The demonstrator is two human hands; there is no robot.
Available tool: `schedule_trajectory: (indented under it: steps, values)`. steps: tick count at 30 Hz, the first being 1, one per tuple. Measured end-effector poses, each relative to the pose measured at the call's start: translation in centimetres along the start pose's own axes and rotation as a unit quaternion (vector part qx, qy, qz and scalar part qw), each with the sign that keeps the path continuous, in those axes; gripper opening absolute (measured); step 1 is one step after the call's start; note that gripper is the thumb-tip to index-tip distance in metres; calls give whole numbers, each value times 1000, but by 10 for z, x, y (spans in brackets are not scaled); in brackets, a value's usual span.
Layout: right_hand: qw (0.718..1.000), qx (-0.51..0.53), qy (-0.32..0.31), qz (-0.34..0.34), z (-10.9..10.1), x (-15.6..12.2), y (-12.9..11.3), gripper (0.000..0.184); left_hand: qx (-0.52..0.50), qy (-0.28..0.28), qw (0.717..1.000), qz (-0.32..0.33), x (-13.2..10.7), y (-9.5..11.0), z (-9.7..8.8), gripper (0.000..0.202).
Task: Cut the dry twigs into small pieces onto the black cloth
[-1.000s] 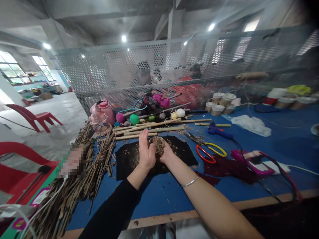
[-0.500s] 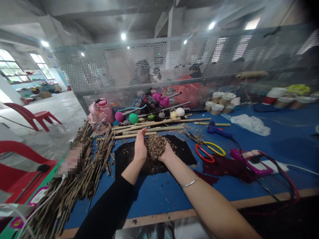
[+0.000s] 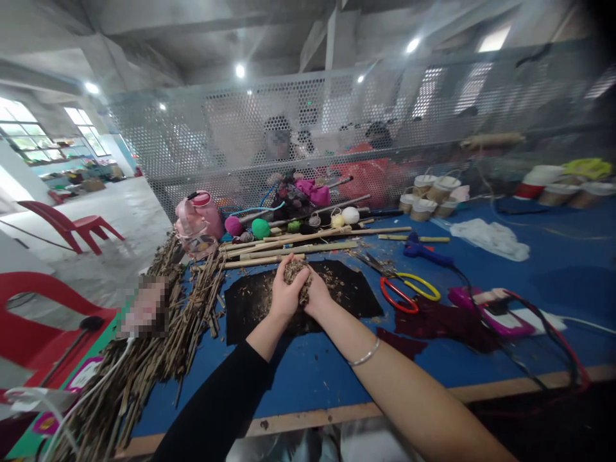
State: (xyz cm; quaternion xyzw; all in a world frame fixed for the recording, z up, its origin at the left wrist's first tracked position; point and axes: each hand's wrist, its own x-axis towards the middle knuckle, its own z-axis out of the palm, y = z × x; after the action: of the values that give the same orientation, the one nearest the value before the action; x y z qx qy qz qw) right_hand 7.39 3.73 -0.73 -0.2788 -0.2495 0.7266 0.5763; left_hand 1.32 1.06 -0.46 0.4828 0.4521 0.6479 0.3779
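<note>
My left hand [image 3: 287,294] and my right hand [image 3: 317,294] are cupped together around a clump of brown wood-like shavings [image 3: 294,271]. Both hold it from the sides, with the left thumb lying across the front. Under the hands lies a black cloth [image 3: 245,305], sprinkled with loose bits. Scissors [image 3: 398,292] with one red and one yellow handle rest just right of the cloth. A bundle of dry twigs [image 3: 195,308] lies to the left, and light wooden sticks [image 3: 308,248] lie behind the hands.
Yarn balls [image 3: 261,229] and a pink bottle [image 3: 205,215] stand at the back. To the right are a blue glue gun [image 3: 426,252], dark red cloth [image 3: 447,324], a purple power strip [image 3: 505,316] and several cups [image 3: 423,208]. A perforated metal screen [image 3: 231,141] closes off the far side.
My hands have closed in on the clump from both sides; the left thumb now covers part of it. Less of the clump shows. The view has shifted slightly.
</note>
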Motion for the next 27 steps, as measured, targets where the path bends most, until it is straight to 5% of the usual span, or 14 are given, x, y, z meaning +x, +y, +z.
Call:
schedule_trajectory:
  steps: [6,12,21,27]
  values:
    - [994,-49,61,-73,13,-1,10,38,-152,-5,984,-87,3,10,-9,34]
    - [978,-98,125,-133,10,8,27,26,-125,65,982,-127,4,8,-9,27]
    - [956,-193,46,-216,8,-13,14,32,-171,164,955,-178,19,2,-12,23]
    - [852,-390,-53,-345,11,-20,19,36,-205,170,945,-190,10,7,-8,24]
